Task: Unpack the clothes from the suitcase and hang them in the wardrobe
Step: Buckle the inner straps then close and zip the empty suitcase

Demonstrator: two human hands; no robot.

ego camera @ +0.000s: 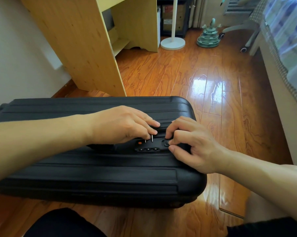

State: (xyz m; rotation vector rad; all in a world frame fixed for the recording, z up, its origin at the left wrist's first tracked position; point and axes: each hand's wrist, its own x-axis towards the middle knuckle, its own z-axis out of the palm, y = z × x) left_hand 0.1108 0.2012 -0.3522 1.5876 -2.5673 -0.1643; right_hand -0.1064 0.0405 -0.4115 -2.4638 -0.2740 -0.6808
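Note:
A black hard-shell suitcase (86, 178) stands on its long side on the wooden floor, closed. Its combination lock (148, 145), with three dials and an orange dot, faces up on the top edge. My left hand (122, 124) pinches the metal zipper pulls (151, 138) that sit in the lock. My right hand (190, 144) has its fingers curled at the lock's right end, thumb and forefinger pressing the release button (166, 142). No clothes or wardrobe are visible.
A light wooden desk (86, 47) stands behind the suitcase by the left wall. A white lamp base (172, 43), a green tiered toy (208, 37) and an office chair's wheels (243, 48) sit farther back. A bed (284, 69) runs along the right.

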